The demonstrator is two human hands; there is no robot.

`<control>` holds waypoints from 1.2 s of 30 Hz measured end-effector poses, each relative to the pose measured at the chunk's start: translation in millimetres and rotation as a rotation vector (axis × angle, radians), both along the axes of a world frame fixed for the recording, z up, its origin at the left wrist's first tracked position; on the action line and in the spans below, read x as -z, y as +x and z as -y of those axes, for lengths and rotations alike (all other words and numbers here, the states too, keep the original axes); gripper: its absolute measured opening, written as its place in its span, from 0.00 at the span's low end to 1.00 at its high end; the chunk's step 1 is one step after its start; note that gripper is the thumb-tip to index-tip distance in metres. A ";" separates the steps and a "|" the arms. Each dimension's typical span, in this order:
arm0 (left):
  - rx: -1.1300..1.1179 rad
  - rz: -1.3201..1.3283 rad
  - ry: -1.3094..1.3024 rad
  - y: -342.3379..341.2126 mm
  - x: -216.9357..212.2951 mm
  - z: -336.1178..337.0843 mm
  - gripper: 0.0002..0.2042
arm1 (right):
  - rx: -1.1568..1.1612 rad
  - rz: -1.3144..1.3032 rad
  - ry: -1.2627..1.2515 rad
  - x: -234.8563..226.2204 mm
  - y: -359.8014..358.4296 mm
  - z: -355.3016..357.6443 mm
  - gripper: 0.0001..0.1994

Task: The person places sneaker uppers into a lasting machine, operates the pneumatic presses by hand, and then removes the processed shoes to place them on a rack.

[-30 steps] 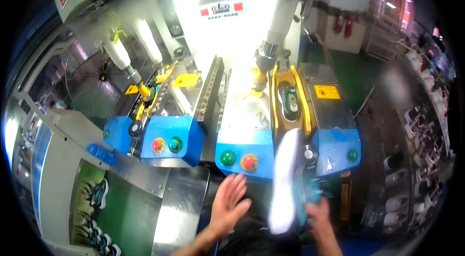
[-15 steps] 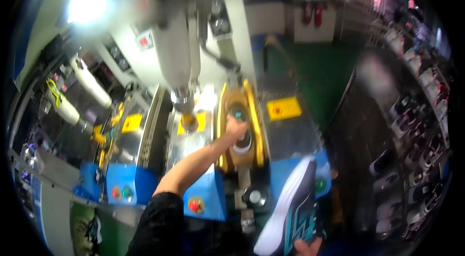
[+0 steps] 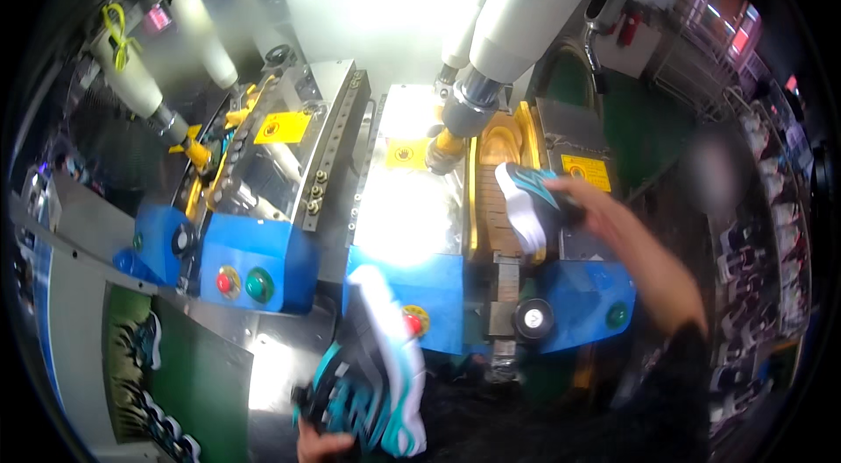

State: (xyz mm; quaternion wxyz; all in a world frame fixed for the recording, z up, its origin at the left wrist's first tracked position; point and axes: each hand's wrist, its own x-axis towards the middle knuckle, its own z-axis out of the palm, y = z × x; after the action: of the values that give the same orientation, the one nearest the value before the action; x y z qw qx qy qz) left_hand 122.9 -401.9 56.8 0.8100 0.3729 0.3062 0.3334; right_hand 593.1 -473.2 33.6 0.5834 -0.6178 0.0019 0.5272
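Note:
At the lower left, my left hand [image 3: 322, 444] is closed around a black and teal sneaker [image 3: 372, 375] with a white sole, its toe tilted up. Only the thumb and part of the fingers show. My right hand [image 3: 585, 200] grips a second sneaker [image 3: 528, 200] of the same colours by its heel end. That sneaker is tilted above a brown ribbed bed [image 3: 499, 148] between two yellow side walls [image 3: 529, 143] of a press. How close its sole is to the bed cannot be told.
A white press cylinder [image 3: 517, 25] slants down with a metal tip beside the bed. Blue control housings [image 3: 596, 296] carry red and green buttons [image 3: 618, 315]. Another press station [image 3: 280, 156] stands to the left. Racks of shoes [image 3: 745, 261] line the right; more shoes [image 3: 162, 419] lie lower left.
My left hand has drawn the sneaker out of the bed and brought it to the lower left. My right hand has carried its sneaker from the lower right up over the bed. The view has shifted.

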 end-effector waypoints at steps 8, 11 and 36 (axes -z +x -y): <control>-0.849 -0.650 -0.641 -89.6 92.0 77.1 0.27 | 0.047 1.502 -0.328 123.9 4.2 -100.8 0.28; -0.830 -0.792 -0.568 -112.9 128.2 71.2 0.27 | -0.034 1.410 -0.406 120.0 -1.1 -115.4 0.30; -0.611 -0.551 1.276 -51.8 96.5 -126.5 0.23 | 0.301 1.792 -0.096 -142.0 -16.6 -69.4 0.25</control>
State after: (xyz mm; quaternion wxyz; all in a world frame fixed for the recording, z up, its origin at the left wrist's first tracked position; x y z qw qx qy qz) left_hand 71.1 -275.4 -39.7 0.2031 0.7373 0.3350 0.5503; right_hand 576.5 -403.8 175.6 0.4029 -0.8132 -0.3495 -0.2328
